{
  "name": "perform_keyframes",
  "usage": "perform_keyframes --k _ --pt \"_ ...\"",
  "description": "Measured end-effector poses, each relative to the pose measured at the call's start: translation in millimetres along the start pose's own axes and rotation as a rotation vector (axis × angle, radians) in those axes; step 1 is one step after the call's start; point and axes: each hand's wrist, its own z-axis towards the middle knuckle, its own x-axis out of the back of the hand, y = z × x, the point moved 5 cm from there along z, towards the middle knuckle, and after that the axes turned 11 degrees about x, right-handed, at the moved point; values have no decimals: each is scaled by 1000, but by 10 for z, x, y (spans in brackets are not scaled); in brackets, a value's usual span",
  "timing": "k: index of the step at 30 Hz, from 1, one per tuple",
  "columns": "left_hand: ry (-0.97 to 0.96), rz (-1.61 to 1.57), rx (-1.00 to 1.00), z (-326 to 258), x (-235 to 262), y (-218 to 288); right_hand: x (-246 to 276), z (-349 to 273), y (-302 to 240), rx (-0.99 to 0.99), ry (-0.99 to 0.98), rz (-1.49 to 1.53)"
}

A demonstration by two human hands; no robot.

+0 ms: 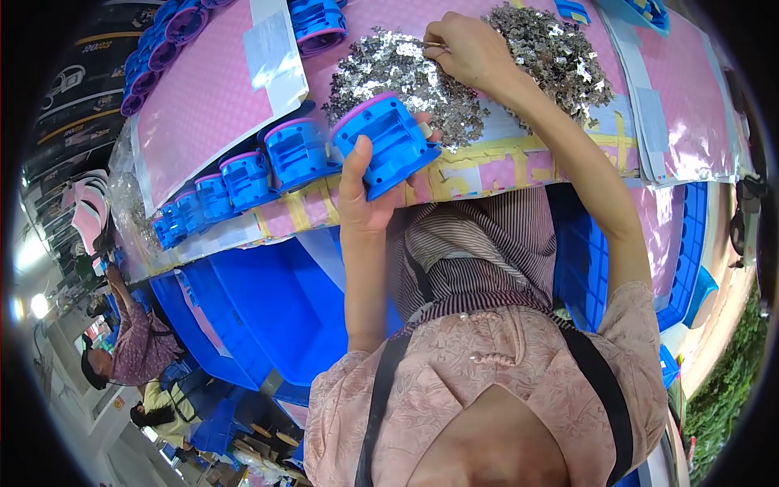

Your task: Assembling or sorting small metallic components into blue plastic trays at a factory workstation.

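My left hand (369, 191) is closed around a blue plastic housing (385, 146) with a pink rim, tilted above the table's near edge. At the far side, my right hand (469, 50) has its fingers pinched together over a heap of small silvery metal pieces (389, 69); whatever sits between the fingertips is too small to make out. A second, darker heap of metal pieces (560, 57) lies to the right of that hand. Left of the held housing, a row of similar blue housings (294, 150) lines the table's near edge.
More blue housings (166, 49) stand at the far left, and another (318, 24) at the back. Pink patterned sheeting with yellow tape covers the table (203, 97). Large blue bins (268, 300) sit below its edge. Two other people (146, 349) are at the lower left.
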Motion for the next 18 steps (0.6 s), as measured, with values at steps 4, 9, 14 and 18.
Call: perform_keyframes --k 4,9,14,18 --pt "39 53 -9 1 -35 5 -31 14 36 -80 -65 86" --pt "63 64 -4 31 -9 1 -73 -15 -19 -47 -44 185" --pt "56 77 -17 31 -2 23 -76 -29 32 -6 -30 263" --pt "69 109 -63 58 16 84 99 -152 -93 29 149 509"
